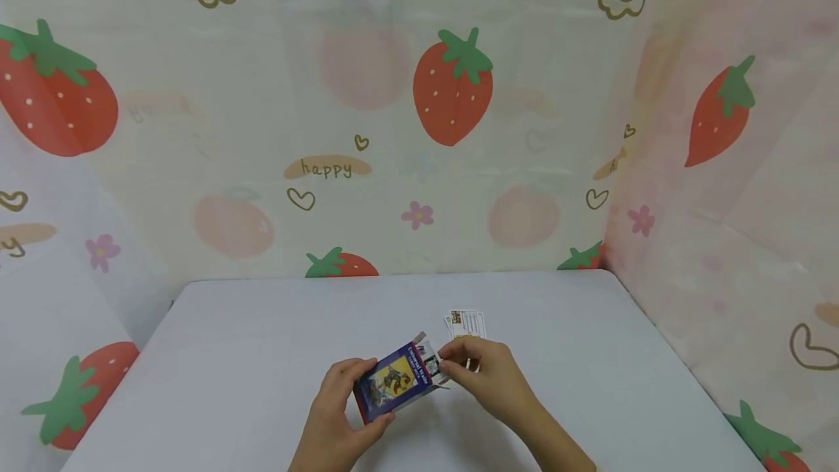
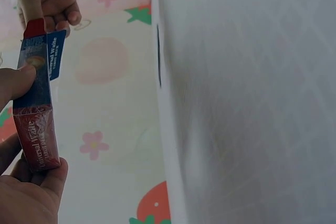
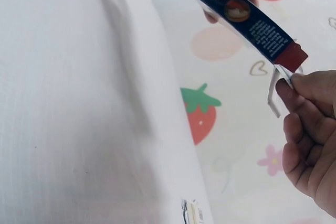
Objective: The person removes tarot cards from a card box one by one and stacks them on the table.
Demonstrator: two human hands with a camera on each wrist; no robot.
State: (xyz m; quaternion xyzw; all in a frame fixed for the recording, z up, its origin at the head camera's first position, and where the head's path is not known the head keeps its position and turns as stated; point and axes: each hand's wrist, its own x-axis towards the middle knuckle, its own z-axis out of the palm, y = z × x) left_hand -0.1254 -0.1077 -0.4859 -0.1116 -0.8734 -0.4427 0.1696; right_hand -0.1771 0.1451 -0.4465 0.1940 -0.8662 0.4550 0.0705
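Note:
A blue tarot card box (image 1: 392, 383) with a yellow picture is tilted above the table, its top end open. My left hand (image 1: 336, 408) grips the box by its two long sides, thumb on the near side. At the open end my right hand (image 1: 493, 377) pinches the cards (image 1: 429, 357), which stick partly out of the box. In the right wrist view, thumb and forefinger are at a thin white edge (image 3: 284, 73), beside the red side flap (image 3: 292, 57). The left wrist view shows the red bottom (image 2: 37, 137) of the box.
Farther back on the white table (image 1: 275, 341), just beyond my right hand, lie a few printed cards (image 1: 468, 322), slightly fanned. A curtain (image 1: 367, 115) with strawberry prints hangs behind the table and along both sides.

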